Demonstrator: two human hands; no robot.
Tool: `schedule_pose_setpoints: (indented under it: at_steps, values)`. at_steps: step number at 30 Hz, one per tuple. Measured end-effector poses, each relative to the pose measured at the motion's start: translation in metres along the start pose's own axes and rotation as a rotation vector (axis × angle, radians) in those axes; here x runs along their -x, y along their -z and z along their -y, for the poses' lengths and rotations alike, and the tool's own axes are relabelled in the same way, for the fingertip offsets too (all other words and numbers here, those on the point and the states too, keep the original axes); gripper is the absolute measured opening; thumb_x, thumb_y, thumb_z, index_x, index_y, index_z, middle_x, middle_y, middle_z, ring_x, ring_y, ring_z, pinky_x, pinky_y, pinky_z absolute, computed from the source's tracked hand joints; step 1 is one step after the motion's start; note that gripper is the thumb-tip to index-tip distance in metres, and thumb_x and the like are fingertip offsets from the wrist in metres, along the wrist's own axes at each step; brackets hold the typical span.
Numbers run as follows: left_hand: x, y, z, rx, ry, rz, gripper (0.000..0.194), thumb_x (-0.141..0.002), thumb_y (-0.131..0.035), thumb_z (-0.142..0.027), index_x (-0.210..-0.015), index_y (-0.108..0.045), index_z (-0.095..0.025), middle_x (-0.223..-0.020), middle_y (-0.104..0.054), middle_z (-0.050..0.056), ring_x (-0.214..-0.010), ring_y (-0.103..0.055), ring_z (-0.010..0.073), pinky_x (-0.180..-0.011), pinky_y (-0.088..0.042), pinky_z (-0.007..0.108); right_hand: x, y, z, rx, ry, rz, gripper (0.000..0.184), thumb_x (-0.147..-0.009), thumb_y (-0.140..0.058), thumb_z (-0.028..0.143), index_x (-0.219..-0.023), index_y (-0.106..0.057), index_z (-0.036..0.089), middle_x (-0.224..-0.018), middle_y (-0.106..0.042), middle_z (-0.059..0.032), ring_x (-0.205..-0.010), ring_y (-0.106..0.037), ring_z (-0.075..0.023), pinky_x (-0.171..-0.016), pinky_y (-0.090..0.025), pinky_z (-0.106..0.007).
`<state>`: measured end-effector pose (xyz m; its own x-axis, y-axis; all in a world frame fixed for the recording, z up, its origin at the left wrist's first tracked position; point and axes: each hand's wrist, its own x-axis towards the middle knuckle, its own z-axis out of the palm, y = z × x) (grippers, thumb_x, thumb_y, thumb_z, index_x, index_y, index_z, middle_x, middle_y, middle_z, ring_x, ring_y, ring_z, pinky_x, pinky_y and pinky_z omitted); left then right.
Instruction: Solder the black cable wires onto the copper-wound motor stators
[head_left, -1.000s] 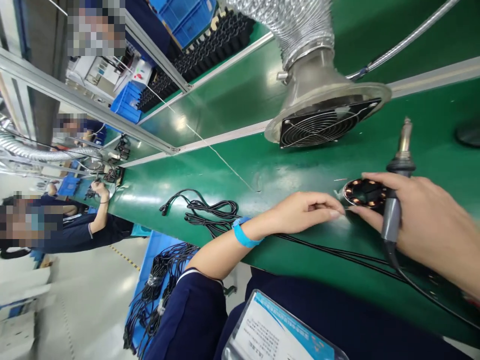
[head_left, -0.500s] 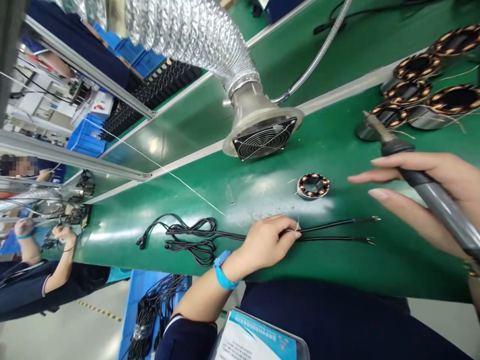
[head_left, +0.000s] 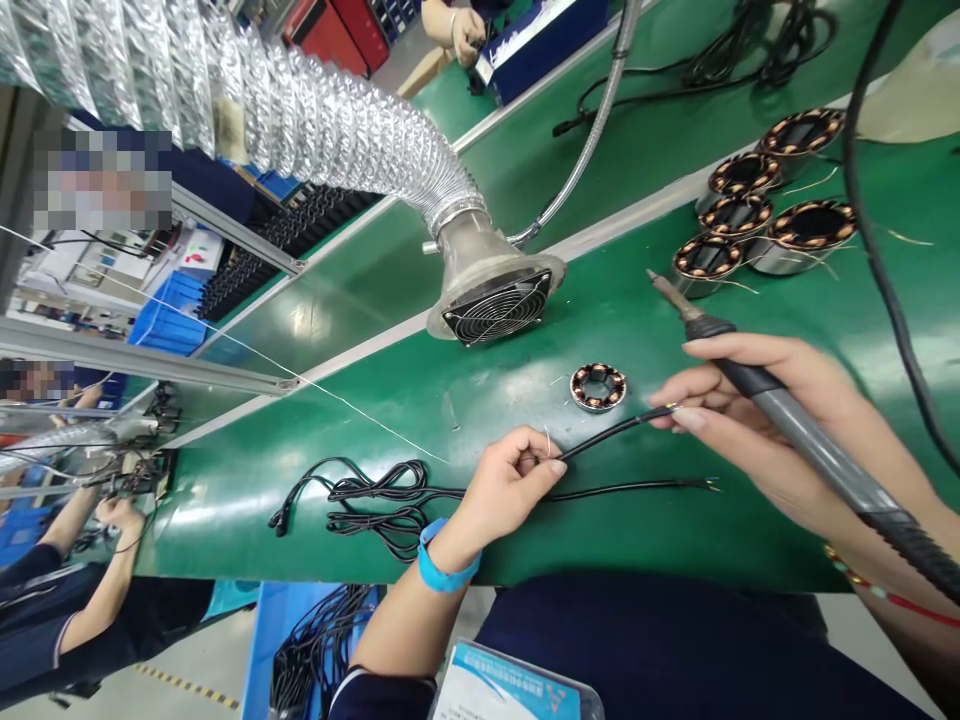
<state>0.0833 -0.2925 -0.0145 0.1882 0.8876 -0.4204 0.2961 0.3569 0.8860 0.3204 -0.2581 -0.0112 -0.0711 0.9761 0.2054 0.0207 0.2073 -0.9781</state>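
Our left hand (head_left: 517, 480) pinches a black cable (head_left: 611, 432) above the green table (head_left: 247, 520); our right hand (head_left: 772, 440) grips its stripped end and a soldering iron (head_left: 795, 410). The small copper-wound ring (head_left: 598, 387) lies just beyond the cable.

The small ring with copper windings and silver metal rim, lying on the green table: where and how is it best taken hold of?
I would pinch the small ring by its silver outer wall, from above, fingertips on opposite sides. It lies flat, copper windings facing up, so the round wall looks the safer part. Better avoid the thin pale wires at its picture-left side.
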Motion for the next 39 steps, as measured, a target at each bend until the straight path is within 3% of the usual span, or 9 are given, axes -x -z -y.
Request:
schedule_pose_setpoints:
  at_steps: [5, 9, 18, 24, 27, 31, 33, 35, 39]
  values:
    - [-0.006, -0.003, -0.006, -0.065, -0.201, -0.037, 0.020, -0.090, -0.064, -0.035, -0.084, -0.063, -0.016, -0.076, -0.056, -0.002, -0.064, -0.044, 0.0082, -0.062, -0.037, 0.023, 0.000, -0.002, -0.007, -0.089, -0.109, 0.015, 0.038, -0.084, -0.074, 0.039, -0.115, -0.055, 0.025, -0.082, -0.071, -0.0008, -0.072, -0.068, -0.0133, -0.061, -0.057, -0.021]
    - [-0.016, -0.010, -0.025, -0.205, -0.427, 0.080, 0.027, -0.099, -0.049, -0.032, -0.080, -0.062, -0.017, -0.078, -0.061, 0.002, -0.076, -0.055, 0.0129, -0.077, -0.045, 0.027, 0.001, -0.010, -0.011, -0.227, -0.256, 0.145, 0.045, -0.082, -0.075, 0.049, -0.113, -0.055, 0.024, -0.076, -0.067, 0.0006, -0.060, -0.062, -0.0128, -0.053, -0.055, -0.023]
    - [-0.026, -0.015, -0.041, -0.333, -0.601, 0.217, 0.026, -0.097, -0.050, -0.031, -0.075, -0.054, -0.018, -0.073, -0.051, 0.000, -0.069, -0.049, 0.0117, -0.069, -0.041, 0.026, 0.002, -0.012, -0.018, -0.237, -0.161, 0.234, 0.045, -0.084, -0.075, 0.044, -0.120, -0.052, 0.031, -0.083, -0.066, 0.0021, -0.055, -0.063, -0.0124, -0.047, -0.054, -0.021]
    - [-0.028, -0.013, -0.043, -0.206, -0.507, 0.273, 0.035, -0.094, -0.057, -0.043, -0.069, -0.052, -0.018, -0.073, -0.050, 0.001, -0.071, -0.047, 0.0120, -0.070, -0.039, 0.028, 0.000, -0.012, -0.009, -0.127, -0.087, 0.304, 0.042, -0.090, -0.070, 0.049, -0.120, -0.051, 0.025, -0.078, -0.064, 0.0020, -0.065, -0.065, -0.0105, -0.057, -0.055, -0.019]
    - [-0.025, -0.016, -0.040, 0.053, -0.308, 0.312, 0.046, -0.089, -0.062, -0.060, -0.074, -0.055, -0.017, -0.072, -0.055, 0.001, -0.071, -0.049, 0.0122, -0.073, -0.041, 0.028, 0.000, -0.016, 0.001, -0.017, 0.068, 0.270, 0.032, -0.095, -0.065, 0.044, -0.117, -0.052, 0.025, -0.080, -0.065, 0.0016, -0.070, -0.066, -0.0102, -0.064, -0.057, -0.020]
    - [-0.016, -0.018, -0.035, 0.422, 0.012, 0.437, 0.055, -0.080, -0.066, -0.071, -0.081, -0.057, -0.016, -0.066, -0.058, 0.000, -0.057, -0.050, 0.0089, -0.061, -0.039, 0.025, 0.001, -0.026, 0.005, 0.055, 0.277, 0.160, 0.027, -0.096, -0.064, 0.028, -0.119, -0.051, 0.027, -0.084, -0.064, 0.0027, -0.071, -0.066, -0.0099, -0.063, -0.057, -0.021]
    - [-0.016, -0.016, -0.035, 0.477, 0.053, 0.380, 0.052, -0.075, -0.074, -0.066, -0.079, -0.058, -0.016, -0.063, -0.056, -0.003, -0.053, -0.047, 0.0071, -0.057, -0.037, 0.023, 0.001, -0.032, 0.001, 0.098, 0.299, 0.108, 0.028, -0.095, -0.065, 0.027, -0.119, -0.051, 0.027, -0.084, -0.065, 0.0023, -0.072, -0.067, -0.0105, -0.063, -0.056, -0.021]
    - [-0.020, -0.012, -0.036, 0.449, 0.013, 0.240, 0.045, -0.070, -0.080, -0.055, -0.075, -0.059, -0.016, -0.061, -0.054, -0.004, -0.055, -0.045, 0.0061, -0.058, -0.036, 0.023, 0.002, -0.037, -0.005, 0.142, 0.274, 0.083, 0.031, -0.095, -0.065, 0.030, -0.122, -0.051, 0.026, -0.087, -0.068, 0.0013, -0.076, -0.069, -0.0114, -0.065, -0.057, -0.022]
    - [-0.041, -0.003, -0.034, 0.275, -0.072, -0.077, 0.017, -0.072, -0.071, -0.027, -0.067, -0.059, -0.015, -0.060, -0.054, -0.005, -0.059, -0.044, 0.0062, -0.061, -0.034, 0.023, 0.003, -0.035, -0.017, 0.335, 0.169, 0.060, 0.037, -0.101, -0.054, 0.040, -0.135, -0.050, 0.028, -0.102, -0.074, -0.0017, -0.093, -0.074, -0.0157, -0.079, -0.061, -0.027]
